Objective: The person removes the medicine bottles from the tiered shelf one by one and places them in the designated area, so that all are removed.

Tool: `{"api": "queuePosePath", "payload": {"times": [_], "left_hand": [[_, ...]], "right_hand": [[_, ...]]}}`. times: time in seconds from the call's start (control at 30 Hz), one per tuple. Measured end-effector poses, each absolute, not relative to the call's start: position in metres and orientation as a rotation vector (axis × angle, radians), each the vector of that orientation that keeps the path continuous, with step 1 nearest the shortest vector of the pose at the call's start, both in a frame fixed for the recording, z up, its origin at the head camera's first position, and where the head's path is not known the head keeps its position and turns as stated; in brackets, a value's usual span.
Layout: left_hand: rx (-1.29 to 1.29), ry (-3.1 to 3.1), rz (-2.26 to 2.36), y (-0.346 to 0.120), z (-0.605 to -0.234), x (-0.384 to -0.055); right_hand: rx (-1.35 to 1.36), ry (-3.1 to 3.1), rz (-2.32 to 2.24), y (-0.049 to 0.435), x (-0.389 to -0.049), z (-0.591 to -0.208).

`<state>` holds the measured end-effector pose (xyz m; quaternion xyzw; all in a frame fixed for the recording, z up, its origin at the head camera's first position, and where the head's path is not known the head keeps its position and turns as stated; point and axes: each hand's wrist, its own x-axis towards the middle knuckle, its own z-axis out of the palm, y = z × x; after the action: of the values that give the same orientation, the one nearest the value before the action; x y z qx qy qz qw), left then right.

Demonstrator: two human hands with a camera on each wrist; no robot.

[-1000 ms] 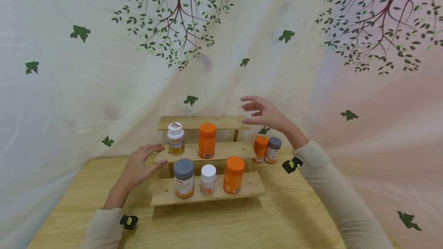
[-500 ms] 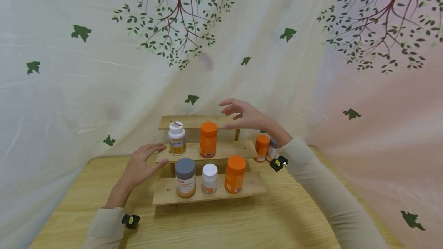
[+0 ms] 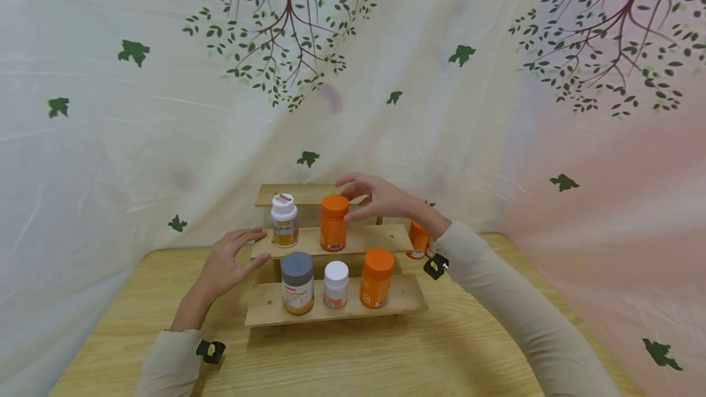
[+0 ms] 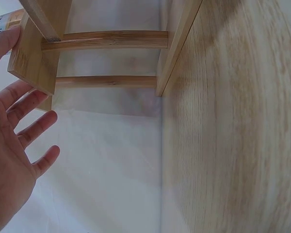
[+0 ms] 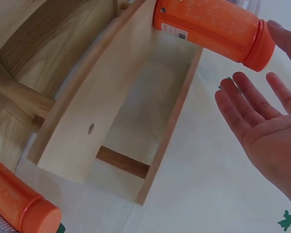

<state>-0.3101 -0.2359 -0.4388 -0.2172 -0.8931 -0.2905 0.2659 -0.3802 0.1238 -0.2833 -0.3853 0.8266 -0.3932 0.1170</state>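
My right hand (image 3: 383, 198) reaches over the stepped wooden shelf (image 3: 380, 239), its fingers spread around the cap of the orange bottle (image 3: 334, 228) on the middle tier. In the right wrist view the thumb lies right at that bottle's cap, while the other fingers (image 5: 247, 97) stand apart from it. My left hand (image 3: 223, 265) is at the left end of the middle board. Its thumb and fingertips touch the board's end (image 4: 34, 58) in the left wrist view, the fingers mostly straight. A white-capped supplement bottle (image 3: 284, 222) stands upright near that hand.
The front tier holds a grey-capped bottle (image 3: 298, 287), a small white bottle (image 3: 336, 287) and an orange bottle (image 3: 377, 280). Another orange bottle (image 3: 418, 239) stands on the table (image 3: 353, 360) to the shelf's right, partly behind my right wrist. A printed curtain (image 3: 220, 139) hangs behind.
My right hand has moved left and down from the shelf's back right to the middle tier's orange bottle. My left hand has stayed at the board's end.
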Motion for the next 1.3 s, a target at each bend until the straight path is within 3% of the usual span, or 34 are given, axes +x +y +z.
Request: {"api": "queuePosePath", "payload": {"times": [1.3], "left_hand": [[-0.578, -2.412, -0.784, -0.235, -0.438, -0.309]], "right_hand": [[-1.221, 2.375, -1.137, 0.112, -0.386, -0.304]]}}
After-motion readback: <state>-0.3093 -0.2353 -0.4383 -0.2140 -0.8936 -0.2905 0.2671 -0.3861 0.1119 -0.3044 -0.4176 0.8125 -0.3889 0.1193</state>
